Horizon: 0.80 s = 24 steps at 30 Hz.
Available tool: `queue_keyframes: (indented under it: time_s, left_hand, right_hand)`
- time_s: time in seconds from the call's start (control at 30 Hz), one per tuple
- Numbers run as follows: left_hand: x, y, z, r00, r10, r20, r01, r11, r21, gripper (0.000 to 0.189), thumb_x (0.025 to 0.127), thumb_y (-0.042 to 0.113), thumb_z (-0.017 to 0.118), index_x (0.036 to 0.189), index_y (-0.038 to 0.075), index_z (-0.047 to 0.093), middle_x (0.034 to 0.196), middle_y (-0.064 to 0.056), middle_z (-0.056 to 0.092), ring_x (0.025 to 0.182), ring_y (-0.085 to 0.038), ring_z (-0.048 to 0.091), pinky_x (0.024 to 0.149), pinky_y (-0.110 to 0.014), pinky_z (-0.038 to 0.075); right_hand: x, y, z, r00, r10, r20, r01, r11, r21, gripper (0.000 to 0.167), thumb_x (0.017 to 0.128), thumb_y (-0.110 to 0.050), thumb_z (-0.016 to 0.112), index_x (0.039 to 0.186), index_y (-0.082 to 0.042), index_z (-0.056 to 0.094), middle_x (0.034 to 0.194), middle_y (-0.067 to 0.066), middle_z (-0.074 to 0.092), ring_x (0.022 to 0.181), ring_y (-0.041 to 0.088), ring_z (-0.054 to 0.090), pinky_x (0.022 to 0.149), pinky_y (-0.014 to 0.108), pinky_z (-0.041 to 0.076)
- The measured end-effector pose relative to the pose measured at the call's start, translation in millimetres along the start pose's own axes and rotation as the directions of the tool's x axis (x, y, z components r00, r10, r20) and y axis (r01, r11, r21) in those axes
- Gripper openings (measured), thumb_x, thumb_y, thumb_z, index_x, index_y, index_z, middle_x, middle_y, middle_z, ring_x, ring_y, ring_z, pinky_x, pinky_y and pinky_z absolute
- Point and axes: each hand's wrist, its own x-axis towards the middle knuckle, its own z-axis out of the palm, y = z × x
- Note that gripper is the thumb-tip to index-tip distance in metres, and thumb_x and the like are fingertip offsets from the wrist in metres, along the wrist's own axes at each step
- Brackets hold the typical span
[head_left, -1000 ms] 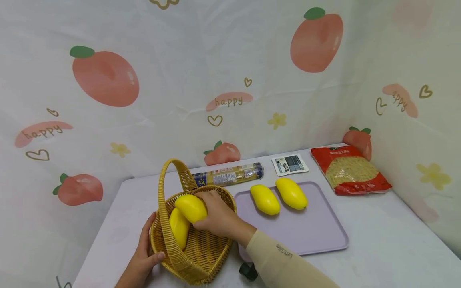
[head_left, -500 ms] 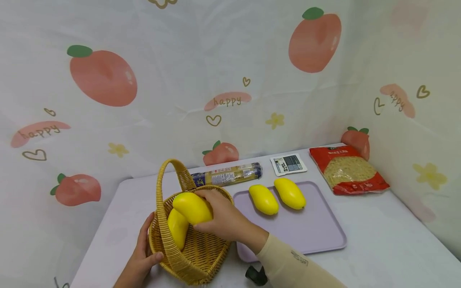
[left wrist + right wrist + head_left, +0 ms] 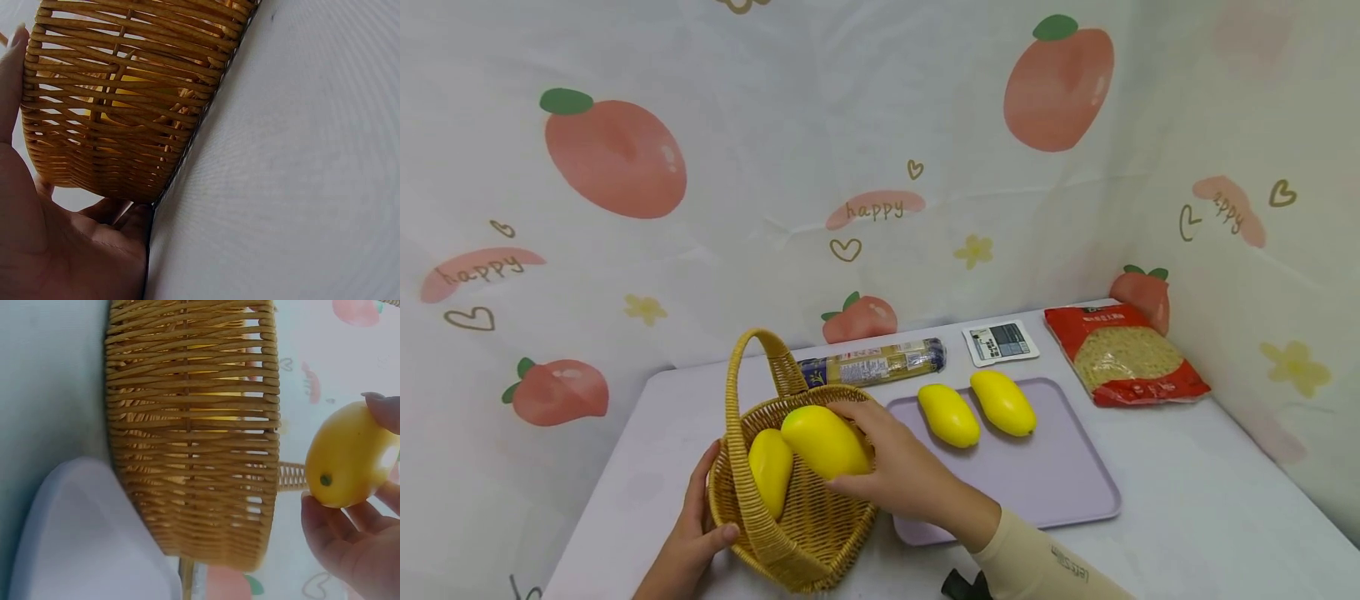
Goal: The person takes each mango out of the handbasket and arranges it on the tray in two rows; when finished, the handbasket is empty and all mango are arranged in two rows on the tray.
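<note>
My right hand [image 3: 902, 471] grips a yellow mango [image 3: 826, 442] above the right half of a wicker basket [image 3: 820, 573]. In the right wrist view the mango [image 3: 350, 456] is clear of the basket's rim, with thumb and fingers around it. A second mango [image 3: 770, 473] lies inside the basket, leaning towards its left wall. At the basket's left side, my left hand [image 3: 688, 529] holds it, thumb at the near rim and fingers along the side. The left wrist view has the woven wall [image 3: 125, 125] against that hand.
A lilac tray [image 3: 1037, 492] right of the basket carries two mangoes, one left [image 3: 949, 415] and one right [image 3: 1003, 403]. Behind lie a long clear-wrapped pack [image 3: 876, 365], a small white packet [image 3: 1000, 343] and a red bag [image 3: 1123, 354]. The basket's handle [image 3: 741, 442] arches up.
My right hand has moved the gripped mango rightward, away from the mango in the basket that it partly overlapped. My left hand and the basket have stayed nearly in place.
</note>
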Motion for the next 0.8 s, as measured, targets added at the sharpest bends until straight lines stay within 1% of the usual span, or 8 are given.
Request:
queue_keyframes:
  time_s: [0.2,0.3,0.37,0.4,0.5,0.6,0.63,0.8]
  left_hand:
    - [1.2,0.2,-0.1,1.000,0.000,0.000,0.000,1.000,-0.005,0.103,0.107,0.015,0.072,0.175,0.041,-0.001,0.179,-0.018,-0.007,0.141,0.010,0.036,0.108,-0.018,0.038]
    - [0.9,-0.8,-0.9,1.000,0.008,0.002,-0.008,1.000,-0.013,0.103,0.107,0.014,0.072,0.175,0.041,-0.001,0.179,-0.017,-0.007,0.142,0.008,0.036,0.108,-0.018,0.038]
    - [0.9,-1.4,-1.5,1.000,0.011,0.003,-0.011,1.000,-0.014,0.103,0.107,0.014,0.072,0.175,0.042,-0.001,0.179,-0.017,-0.008,0.143,0.008,0.035,0.108,-0.018,0.037]
    - [0.8,-1.7,-1.8,1.000,0.013,0.004,-0.013,1.000,-0.014,0.103,0.107,0.014,0.072,0.175,0.042,-0.001,0.179,-0.017,-0.008,0.143,0.008,0.035,0.108,-0.018,0.037]
    - [0.3,-2.5,-2.2,1.000,0.016,0.005,-0.016,1.000,-0.015,0.103,0.107,0.014,0.071,0.174,0.042,0.000,0.178,-0.018,-0.007,0.143,0.007,0.036,0.108,-0.018,0.037]
    - [0.0,-3.0,-2.4,1.000,0.016,0.007,-0.016,1.000,-0.016,0.103,0.107,0.014,0.071,0.174,0.043,0.000,0.178,-0.019,-0.006,0.143,0.005,0.037,0.109,-0.018,0.038]
    - [-0.1,-3.0,-2.4,1.000,0.016,0.007,-0.016,1.000,-0.016,0.102,0.107,0.014,0.071,0.174,0.043,0.000,0.178,-0.019,-0.006,0.143,0.005,0.037,0.108,-0.018,0.038]
    - [0.2,-3.0,-2.0,1.000,0.012,0.007,-0.012,1.000,-0.015,0.102,0.107,0.015,0.071,0.174,0.043,-0.001,0.178,-0.020,-0.005,0.142,0.004,0.040,0.108,-0.019,0.040]
  right_hand:
    - [-16.7,6.2,-9.5,1.000,-0.020,-0.004,0.020,1.000,0.019,0.075,0.095,-0.031,0.087,0.160,-0.018,0.051,0.151,-0.005,0.054,0.123,0.016,0.056,0.106,0.042,0.049]
    - [-24.5,12.2,-13.8,1.000,-0.030,-0.002,0.030,0.999,0.032,0.073,0.096,-0.032,0.087,0.159,-0.021,0.052,0.145,-0.007,0.056,0.120,0.016,0.057,0.104,0.042,0.051]
    - [-29.8,16.4,-16.8,0.999,-0.045,-0.003,0.045,0.998,0.031,0.072,0.097,-0.033,0.086,0.159,-0.021,0.052,0.143,-0.007,0.057,0.119,0.015,0.057,0.102,0.042,0.052]
    - [-31.3,25.9,-16.8,0.996,-0.085,-0.006,0.086,0.996,0.025,0.072,0.098,-0.035,0.084,0.160,-0.021,0.051,0.144,-0.007,0.057,0.118,0.014,0.057,0.100,0.040,0.053]
    - [-39.3,30.0,-21.0,0.994,-0.109,-0.005,0.110,0.994,0.025,0.073,0.098,-0.037,0.084,0.160,-0.020,0.050,0.145,-0.008,0.057,0.118,0.013,0.057,0.099,0.040,0.054]
    - [-46.8,31.0,-24.9,0.997,-0.078,-0.002,0.078,0.997,0.028,0.075,0.097,-0.036,0.085,0.161,-0.020,0.049,0.148,-0.010,0.055,0.119,0.015,0.057,0.100,0.040,0.053]
    - [-50.4,23.3,-27.7,1.000,-0.029,0.000,0.029,0.999,0.033,0.075,0.096,-0.033,0.086,0.160,-0.020,0.050,0.148,-0.012,0.055,0.121,0.016,0.057,0.102,0.043,0.053]
    - [-61.5,23.6,-34.1,0.999,0.052,0.004,-0.052,0.998,0.043,0.075,0.095,-0.028,0.087,0.159,-0.021,0.050,0.150,-0.010,0.053,0.125,0.017,0.055,0.106,0.044,0.052]
